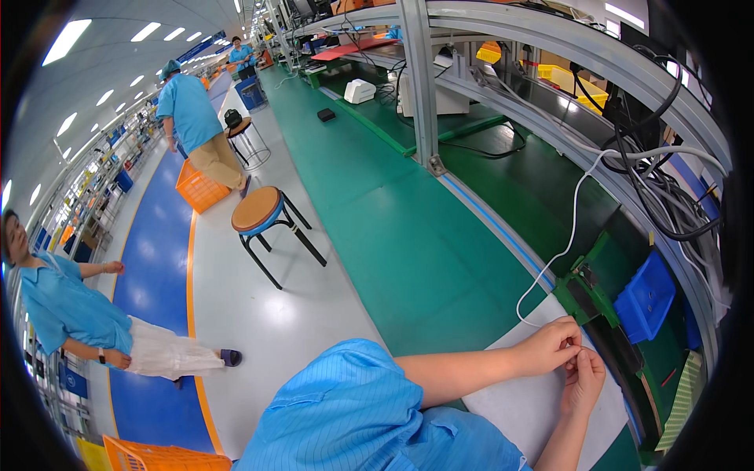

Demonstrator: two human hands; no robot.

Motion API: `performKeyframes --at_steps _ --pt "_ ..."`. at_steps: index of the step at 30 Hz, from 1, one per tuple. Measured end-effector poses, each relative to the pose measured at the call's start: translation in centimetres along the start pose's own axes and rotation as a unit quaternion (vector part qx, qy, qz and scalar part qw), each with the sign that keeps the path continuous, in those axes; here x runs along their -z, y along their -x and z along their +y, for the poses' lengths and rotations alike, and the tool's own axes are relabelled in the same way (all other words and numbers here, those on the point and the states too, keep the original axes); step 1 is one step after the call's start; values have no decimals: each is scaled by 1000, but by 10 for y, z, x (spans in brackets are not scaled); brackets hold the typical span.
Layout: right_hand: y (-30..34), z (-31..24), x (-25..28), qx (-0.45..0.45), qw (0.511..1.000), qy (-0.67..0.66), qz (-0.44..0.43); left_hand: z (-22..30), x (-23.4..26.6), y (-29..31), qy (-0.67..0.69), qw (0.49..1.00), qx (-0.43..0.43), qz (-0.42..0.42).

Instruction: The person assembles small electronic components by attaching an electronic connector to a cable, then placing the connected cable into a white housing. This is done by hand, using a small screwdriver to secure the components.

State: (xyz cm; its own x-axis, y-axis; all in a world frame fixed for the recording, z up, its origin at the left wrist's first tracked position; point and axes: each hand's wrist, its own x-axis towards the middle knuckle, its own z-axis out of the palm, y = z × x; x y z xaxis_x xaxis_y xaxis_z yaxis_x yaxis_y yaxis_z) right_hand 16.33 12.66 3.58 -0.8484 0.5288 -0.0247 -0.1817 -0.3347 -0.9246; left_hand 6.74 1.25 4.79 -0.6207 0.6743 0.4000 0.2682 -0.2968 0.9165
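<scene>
My left hand [549,346] and my right hand [583,382] meet over a white sheet [503,404] on the green bench. Both have their fingers pinched together, fingertips touching or nearly so. Whatever lies between them is too small or hidden to make out. A thin white cable [571,228] loops down from the rack and ends from view beside my left hand; whether the fingers hold it, I cannot tell. Just beyond the hands stands a green fixture [585,290], with a blue bin [646,297] to its right.
A metal frame post [420,86] rises from the green bench [377,228], with bundled cables [648,173] hanging at right. On the floor at left are a round stool [259,210] and an orange crate [200,187]. One person [78,302] is at left; others stand farther off.
</scene>
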Motion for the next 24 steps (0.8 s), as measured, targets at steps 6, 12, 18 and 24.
performKeyframes --at_steps 6,12,18,24 --pt "1 0 1 -9 1000 9 -11 -1 2 0 -3 1000 5 -19" --pt "-1 1 1 -15 1000 -7 5 -3 2 0 6 1000 4 -23" --pt "0 1 2 -24 1000 -4 5 -4 3 -1 -20 999 -21 -28" --pt "2 2 1 -31 1000 -5 3 -5 3 0 -26 999 -20 -32"
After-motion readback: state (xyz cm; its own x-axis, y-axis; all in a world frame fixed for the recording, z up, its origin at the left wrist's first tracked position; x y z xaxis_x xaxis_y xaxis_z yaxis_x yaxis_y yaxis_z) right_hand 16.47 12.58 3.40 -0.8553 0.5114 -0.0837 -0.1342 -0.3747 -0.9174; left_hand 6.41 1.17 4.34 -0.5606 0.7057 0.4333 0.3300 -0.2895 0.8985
